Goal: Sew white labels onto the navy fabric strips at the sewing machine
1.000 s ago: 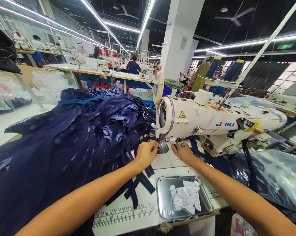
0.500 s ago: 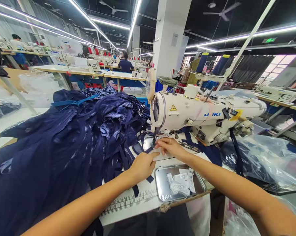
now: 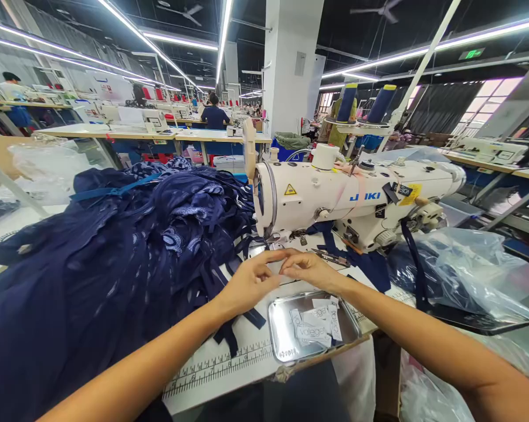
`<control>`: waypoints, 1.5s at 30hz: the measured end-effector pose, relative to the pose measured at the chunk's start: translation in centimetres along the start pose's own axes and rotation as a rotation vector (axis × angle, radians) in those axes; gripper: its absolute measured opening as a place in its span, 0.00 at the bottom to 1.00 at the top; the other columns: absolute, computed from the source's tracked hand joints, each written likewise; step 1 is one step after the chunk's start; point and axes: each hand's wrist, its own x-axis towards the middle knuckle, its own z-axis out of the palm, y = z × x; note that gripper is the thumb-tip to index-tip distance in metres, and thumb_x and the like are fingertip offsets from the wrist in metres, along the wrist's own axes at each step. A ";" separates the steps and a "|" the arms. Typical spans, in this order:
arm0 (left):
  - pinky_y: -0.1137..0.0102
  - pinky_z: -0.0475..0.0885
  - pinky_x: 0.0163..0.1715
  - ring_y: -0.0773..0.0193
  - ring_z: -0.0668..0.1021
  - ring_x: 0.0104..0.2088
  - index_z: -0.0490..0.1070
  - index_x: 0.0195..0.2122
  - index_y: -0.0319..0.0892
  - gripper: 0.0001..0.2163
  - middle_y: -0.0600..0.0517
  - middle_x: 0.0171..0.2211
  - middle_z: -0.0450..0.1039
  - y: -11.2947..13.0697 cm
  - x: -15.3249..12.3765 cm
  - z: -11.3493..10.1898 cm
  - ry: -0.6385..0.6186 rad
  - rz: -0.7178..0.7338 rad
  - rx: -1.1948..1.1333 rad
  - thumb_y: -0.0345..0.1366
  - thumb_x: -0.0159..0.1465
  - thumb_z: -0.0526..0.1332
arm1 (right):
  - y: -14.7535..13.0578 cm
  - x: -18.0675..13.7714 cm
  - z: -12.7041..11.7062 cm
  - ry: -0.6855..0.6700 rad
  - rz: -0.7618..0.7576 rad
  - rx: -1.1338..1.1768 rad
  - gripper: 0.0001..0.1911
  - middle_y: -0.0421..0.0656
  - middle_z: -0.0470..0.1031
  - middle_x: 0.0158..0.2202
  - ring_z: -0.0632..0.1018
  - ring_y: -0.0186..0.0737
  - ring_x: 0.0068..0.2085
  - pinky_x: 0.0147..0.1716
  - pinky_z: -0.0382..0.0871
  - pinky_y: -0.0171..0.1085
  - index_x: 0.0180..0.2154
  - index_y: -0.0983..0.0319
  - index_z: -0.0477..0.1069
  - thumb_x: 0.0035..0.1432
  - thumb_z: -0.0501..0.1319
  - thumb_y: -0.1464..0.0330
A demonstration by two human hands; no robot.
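My left hand (image 3: 249, 281) and my right hand (image 3: 312, 271) meet at the fingertips just in front of the needle end of a white sewing machine (image 3: 308, 190). The right thumb and fingers are pinched together. On the left hand the index finger reaches toward the right fingertips and the other fingers curl in. Whatever lies between them is too small or hidden to name. Directly below the right hand sits a metal tray (image 3: 282, 343) with several printed white labels (image 3: 315, 331). Navy fabric straps (image 3: 227, 340) hang beside my left wrist.
A large heap of navy garments (image 3: 115, 252) covers the left side. Tweezers (image 3: 332, 257) and navy strips lie right of the needle area. Clear plastic bags (image 3: 480, 264) rest at right. Navy thread cones (image 3: 347, 104) stand behind the machine. A person (image 3: 214, 114) sits farther back.
The view has shifted, so the machine and tray appear farther left. My left hand has risen from near the tray's top edge, its fingertips now meeting my right hand's.
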 end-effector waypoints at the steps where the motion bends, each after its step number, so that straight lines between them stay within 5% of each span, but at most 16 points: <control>1: 0.71 0.68 0.29 0.68 0.71 0.27 0.65 0.47 0.40 0.20 0.50 0.35 0.71 -0.2 0.5 0.6 -0.074 -0.019 -0.131 0.35 0.52 0.60 | -0.3 -0.2 0.3 -0.030 0.010 0.041 0.11 0.43 0.71 0.40 0.69 0.41 0.48 0.49 0.58 0.40 0.24 0.61 0.73 0.48 0.62 0.59; 4: 0.71 0.67 0.28 0.69 0.71 0.25 0.66 0.43 0.38 0.18 0.54 0.26 0.69 -1.4 1.4 2.1 -0.106 -0.048 -0.282 0.35 0.51 0.62 | -0.5 -0.4 0.5 0.001 0.044 0.107 0.12 0.44 0.69 0.44 0.65 0.42 0.52 0.51 0.56 0.40 0.24 0.61 0.73 0.47 0.63 0.58; 9: 0.74 0.61 0.23 0.72 0.64 0.20 0.72 0.34 0.39 0.09 0.59 0.17 0.61 -2.8 1.5 2.0 0.205 0.034 0.099 0.34 0.52 0.59 | 0.5 -0.2 0.1 0.158 0.049 0.077 0.12 0.45 0.69 0.42 0.69 0.40 0.47 0.50 0.56 0.41 0.24 0.62 0.72 0.47 0.64 0.60; 13: 0.74 0.62 0.25 0.71 0.65 0.21 0.75 0.31 0.41 0.07 0.57 0.18 0.63 -2.6 1.2 1.4 0.260 0.097 0.247 0.33 0.52 0.60 | 1.1 0.2 0.1 0.157 0.034 0.098 0.11 0.43 0.70 0.36 0.71 0.38 0.41 0.46 0.59 0.40 0.23 0.63 0.71 0.47 0.63 0.61; 19: 0.72 0.67 0.28 0.70 0.71 0.24 0.68 0.47 0.41 0.21 0.51 0.33 0.73 -2.1 1.4 1.7 0.067 -0.131 -0.275 0.36 0.51 0.63 | 1.0 0.3 0.5 0.146 -0.049 0.079 0.09 0.41 0.69 0.37 0.70 0.37 0.42 0.48 0.58 0.39 0.24 0.61 0.72 0.47 0.63 0.63; 23: 0.70 0.69 0.31 0.66 0.74 0.27 0.66 0.47 0.39 0.22 0.53 0.26 0.72 -2.7 1.4 2.3 0.020 -0.188 -0.426 0.35 0.49 0.65 | 0.9 0.2 0.9 0.122 -0.002 0.078 0.06 0.42 0.69 0.39 0.69 0.38 0.45 0.48 0.58 0.39 0.23 0.61 0.72 0.48 0.61 0.66; 29: 0.73 0.68 0.26 0.69 0.72 0.23 0.73 0.35 0.40 0.09 0.55 0.22 0.71 -3.7 1.1 2.0 0.257 -0.024 0.097 0.32 0.53 0.60 | 1.4 0.6 1.1 0.181 0.018 -0.008 0.04 0.43 0.69 0.39 0.70 0.37 0.44 0.49 0.57 0.40 0.23 0.62 0.69 0.48 0.60 0.71; 36: 0.74 0.67 0.27 0.68 0.73 0.25 0.74 0.31 0.42 0.08 0.53 0.25 0.73 -3.3 0.5 1.0 0.283 0.288 0.512 0.33 0.58 0.55 | 1.4 1.2 1.4 0.076 0.049 -0.041 0.06 0.41 0.70 0.34 0.70 0.35 0.38 0.42 0.60 0.37 0.24 0.63 0.65 0.53 0.55 0.72; 41: 0.72 0.66 0.30 0.65 0.73 0.27 0.73 0.26 0.43 0.08 0.53 0.24 0.72 -3.2 1.4 0.3 0.280 0.165 0.671 0.32 0.56 0.55 | 1.5 2.4 1.3 0.022 0.087 -0.216 0.12 0.38 0.68 0.26 0.69 0.33 0.30 0.33 0.61 0.32 0.21 0.62 0.62 0.55 0.50 0.74; 45: 0.71 0.66 0.32 0.63 0.74 0.31 0.70 0.21 0.42 0.05 0.52 0.27 0.73 -3.5 3.8 -0.7 0.377 -0.047 0.582 0.30 0.50 0.56 | 3.0 4.7 0.2 0.137 0.217 -0.337 0.16 0.38 0.69 0.23 0.71 0.34 0.29 0.35 0.63 0.34 0.18 0.62 0.62 0.55 0.49 0.75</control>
